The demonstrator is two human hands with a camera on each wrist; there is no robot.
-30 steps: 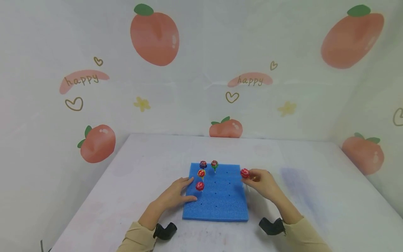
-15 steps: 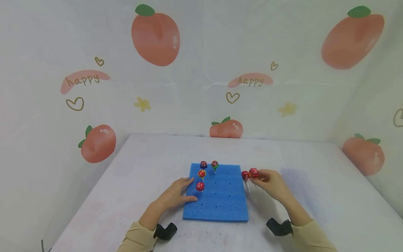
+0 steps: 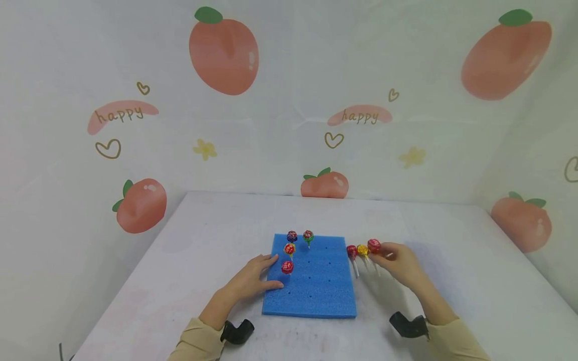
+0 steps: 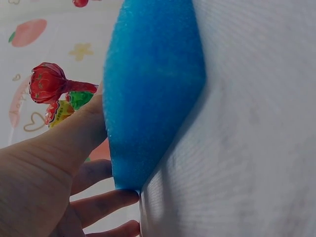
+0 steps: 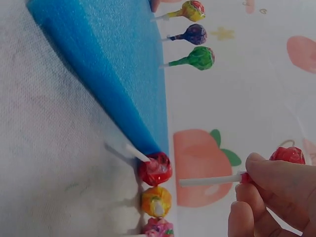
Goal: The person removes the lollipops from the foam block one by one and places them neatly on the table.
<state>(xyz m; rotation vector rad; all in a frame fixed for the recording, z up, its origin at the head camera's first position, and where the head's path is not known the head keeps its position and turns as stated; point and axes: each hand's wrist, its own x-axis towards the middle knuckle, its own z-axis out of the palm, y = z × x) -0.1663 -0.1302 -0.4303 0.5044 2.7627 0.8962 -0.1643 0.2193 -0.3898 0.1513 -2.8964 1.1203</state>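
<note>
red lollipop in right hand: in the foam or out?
Out. The right wrist view shows the right hand pinching the red lollipop, white stick bare to its tip, clear of the blue foam block.

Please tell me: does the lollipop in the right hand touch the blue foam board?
Apart. The right wrist view plainly shows a gap between the held lollipop's stick and the blue foam board.

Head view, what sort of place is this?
Probably a staged indoor recording spot: a fruit-printed backdrop stands behind a white table, and black devices are worn at both wrists.
</note>
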